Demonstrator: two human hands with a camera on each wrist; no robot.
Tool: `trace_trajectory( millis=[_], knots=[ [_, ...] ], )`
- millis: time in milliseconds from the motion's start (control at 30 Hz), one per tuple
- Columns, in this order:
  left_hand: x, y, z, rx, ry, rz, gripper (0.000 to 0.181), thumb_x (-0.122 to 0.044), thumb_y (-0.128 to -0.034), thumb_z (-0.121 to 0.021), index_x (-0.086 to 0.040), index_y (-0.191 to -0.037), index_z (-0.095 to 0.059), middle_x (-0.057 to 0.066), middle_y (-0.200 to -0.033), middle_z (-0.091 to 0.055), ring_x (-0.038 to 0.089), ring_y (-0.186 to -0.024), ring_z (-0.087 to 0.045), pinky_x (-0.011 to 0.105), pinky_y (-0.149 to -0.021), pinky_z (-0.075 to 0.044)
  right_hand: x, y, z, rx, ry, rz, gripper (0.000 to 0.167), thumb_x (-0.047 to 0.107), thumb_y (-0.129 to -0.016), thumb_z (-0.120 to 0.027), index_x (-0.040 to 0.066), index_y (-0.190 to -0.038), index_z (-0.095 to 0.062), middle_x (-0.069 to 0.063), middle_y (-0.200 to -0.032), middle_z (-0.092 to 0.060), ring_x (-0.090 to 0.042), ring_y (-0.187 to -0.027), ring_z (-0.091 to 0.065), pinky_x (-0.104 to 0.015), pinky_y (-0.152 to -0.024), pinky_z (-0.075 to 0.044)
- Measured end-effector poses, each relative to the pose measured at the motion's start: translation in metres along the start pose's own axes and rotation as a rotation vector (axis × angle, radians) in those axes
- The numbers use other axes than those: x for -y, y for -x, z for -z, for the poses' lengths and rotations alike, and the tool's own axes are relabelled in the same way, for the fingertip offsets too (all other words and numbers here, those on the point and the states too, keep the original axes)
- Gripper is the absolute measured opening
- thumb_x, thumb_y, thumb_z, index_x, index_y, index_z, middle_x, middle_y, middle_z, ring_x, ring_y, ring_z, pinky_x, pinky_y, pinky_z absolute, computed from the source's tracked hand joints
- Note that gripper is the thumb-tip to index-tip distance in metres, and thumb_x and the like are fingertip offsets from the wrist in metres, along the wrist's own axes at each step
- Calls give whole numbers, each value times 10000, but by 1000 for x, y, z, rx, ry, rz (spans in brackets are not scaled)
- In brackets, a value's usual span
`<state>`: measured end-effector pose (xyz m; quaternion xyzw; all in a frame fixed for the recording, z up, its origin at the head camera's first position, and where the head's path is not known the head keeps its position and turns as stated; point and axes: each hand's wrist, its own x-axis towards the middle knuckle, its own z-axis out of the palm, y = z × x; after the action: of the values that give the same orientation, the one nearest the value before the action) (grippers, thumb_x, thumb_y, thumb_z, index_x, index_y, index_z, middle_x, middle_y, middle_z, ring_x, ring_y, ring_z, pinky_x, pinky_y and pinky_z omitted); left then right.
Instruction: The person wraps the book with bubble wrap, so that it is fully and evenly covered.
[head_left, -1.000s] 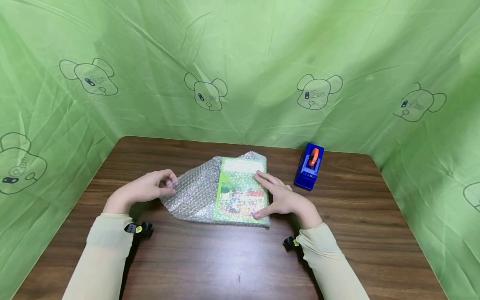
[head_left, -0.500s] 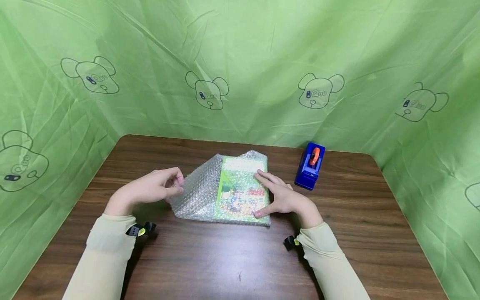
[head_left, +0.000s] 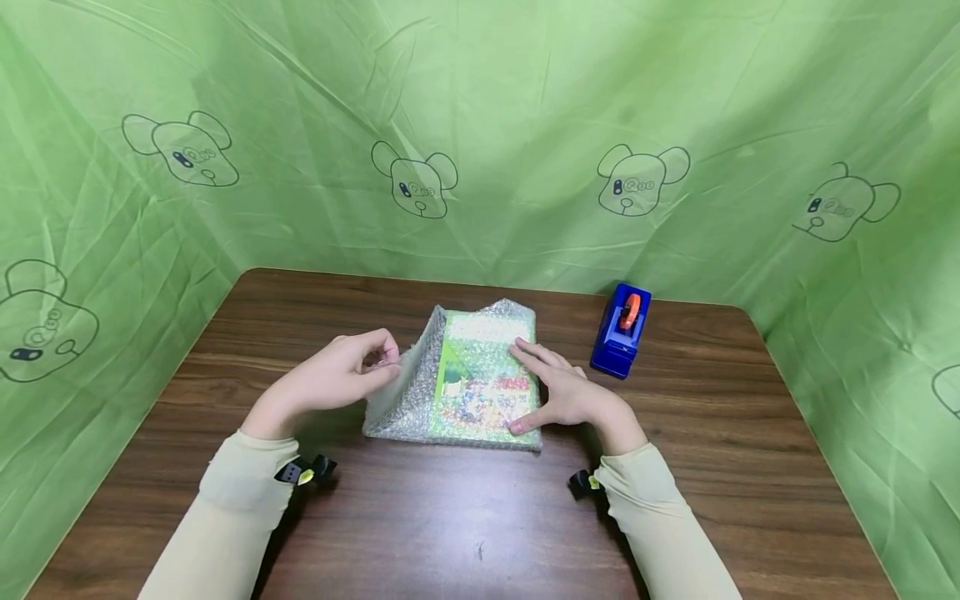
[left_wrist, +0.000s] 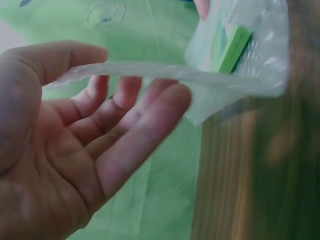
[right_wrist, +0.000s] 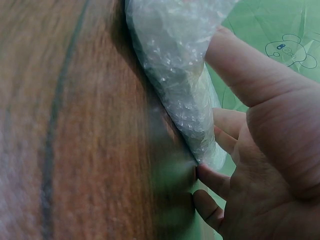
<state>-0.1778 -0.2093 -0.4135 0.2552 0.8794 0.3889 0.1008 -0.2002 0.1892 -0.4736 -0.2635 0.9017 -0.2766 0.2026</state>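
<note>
A green book (head_left: 480, 367) with a colourful cover lies on the table under a layer of bubble wrap (head_left: 420, 396). My left hand (head_left: 341, 371) pinches the loose left flap of the wrap between thumb and fingers and holds it raised off the table. In the left wrist view the left hand (left_wrist: 90, 130) has the sheet's edge between thumb and fingers, with the book's green edge (left_wrist: 232, 50) beyond. My right hand (head_left: 570, 392) rests spread on the book's right side, thumb and fingertips on the wrap. Close up, the right hand (right_wrist: 260, 130) touches the wrapped side (right_wrist: 175, 75).
A blue tape dispenser (head_left: 621, 332) with an orange roll stands at the back right of the brown wooden table (head_left: 465, 517). Green curtains (head_left: 510, 100) with printed bear heads hang behind and at both sides.
My left hand has moved right, bringing the wrap's left flap up and toward the book; the flap now stands steeper. The right hand has stayed in place on the book.
</note>
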Motion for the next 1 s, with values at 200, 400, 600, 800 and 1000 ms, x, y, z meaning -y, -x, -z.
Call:
trace_trajectory(
  millis=[200, 400, 600, 800, 1000],
  knots=[
    [-6, -7, -14, -102, 47, -2, 91, -168, -1069, -708, -177, -1025, -629, -36, -780, -601, 74, -519, -453, 283, -544, -459, 0, 0, 0, 4, 3, 0, 1270, 647, -793, -927, 299, -1772, -197, 75, -1840, -74, -385, -1678, -82, -847, -1205, -137],
    [-15, -14, -28, -228, 103, 12, 71, -179, -1053, -735, -164, -1039, -667, -15, -762, -580, 99, -536, -478, 281, -521, -435, 0, 0, 0, 0, 2, 6, 1271, 643, -794, -928, 284, -1772, -201, 67, -1840, -83, -371, -1680, -82, -845, -1200, -150],
    [-26, -20, -42, -315, 327, 50, 104, -143, -1056, -737, -95, -1041, -646, 61, -830, -645, 173, -623, -672, 447, -558, -639, 0, 0, 0, -1, 3, 7, 1268, 637, -797, -929, 275, -1772, -203, 60, -1841, -84, -377, -1679, -85, -848, -1198, -149],
    [-34, -26, -54, -365, 487, 58, 120, -105, -1081, -689, -20, -1071, -605, 139, -882, -681, 189, -724, -721, 465, -650, -677, 2, 0, 1, -1, 0, 1, 1270, 631, -793, -934, 281, -1772, -204, 64, -1841, -84, -373, -1679, -86, -848, -1201, -139],
    [-41, -32, -63, -394, 477, 66, 133, -128, -1103, -656, -14, -1079, -592, 162, -924, -679, 226, -751, -726, 393, -693, -680, 1, 1, 1, 0, 10, -7, 1277, 637, -790, -933, 288, -1773, -196, 59, -1841, -83, -402, -1673, -101, -861, -1193, -135]
  ],
)
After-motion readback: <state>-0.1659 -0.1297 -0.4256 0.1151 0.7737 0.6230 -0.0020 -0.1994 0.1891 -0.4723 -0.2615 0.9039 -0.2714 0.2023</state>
